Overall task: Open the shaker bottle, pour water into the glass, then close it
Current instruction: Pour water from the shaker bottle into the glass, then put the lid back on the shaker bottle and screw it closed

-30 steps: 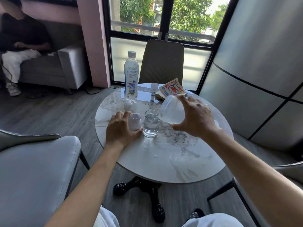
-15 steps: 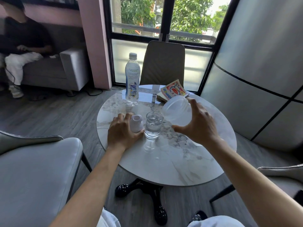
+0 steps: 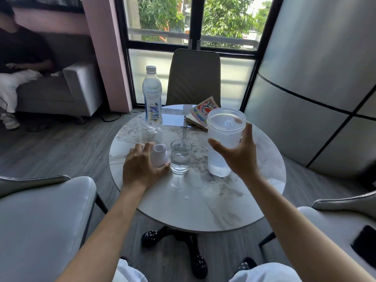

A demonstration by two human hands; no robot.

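Frosted plastic shaker bottle (image 3: 223,143) upright in our right hand (image 3: 240,157), clamped round it, over tabletop (image 3: 203,200). Glass (image 3: 180,157) holds water: pour looks done. Our left hand (image 3: 140,169) grips lid (image 3: 159,155). Closing left.

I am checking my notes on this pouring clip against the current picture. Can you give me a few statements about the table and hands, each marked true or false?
1. The right hand holds the shaker bottle upright. True.
2. The shaker bottle has its lid on. False: the lid is under the left hand on the table.
3. The glass holds water. True.
4. The water bottle lies on its side. False: it stands upright, capped.
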